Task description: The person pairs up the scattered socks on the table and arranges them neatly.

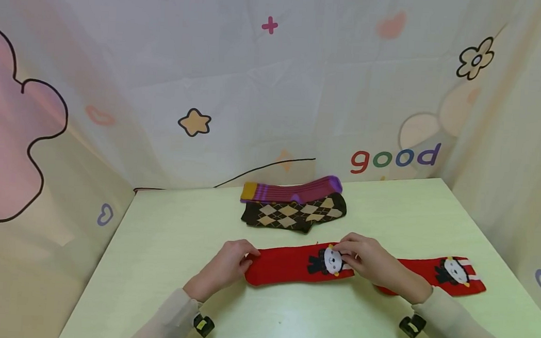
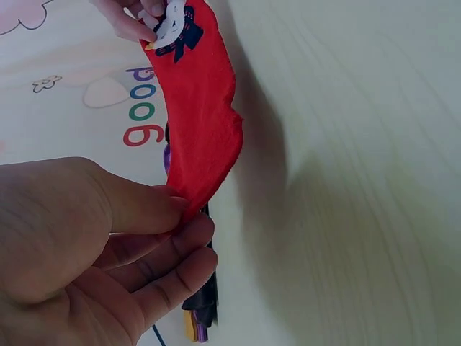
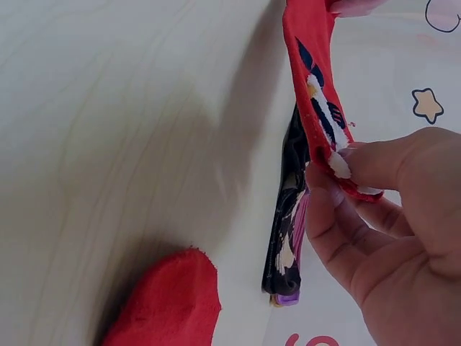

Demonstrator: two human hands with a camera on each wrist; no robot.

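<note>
Between my two hands stretches a red sock (image 1: 283,265) with a white animal face and black scarf near its cuff. My left hand (image 1: 226,265) pinches the toe end between thumb and fingers, seen close in the left wrist view. At the cuff end, my right hand (image 1: 368,257) grips the fabric beside the animal face. In both wrist views the sock is held up off the table, with its shadow below. A second red sock (image 1: 470,290) with the same face lies on the table at the right, partly hidden under my right forearm.
Toward the back of the pale table (image 1: 169,219) lies a brown argyle sock (image 1: 291,216). Right behind it is a purple striped sock (image 1: 283,192) with a yellow end. A printed curtain (image 1: 238,84) rises along the table's back edge and hangs at both sides.
</note>
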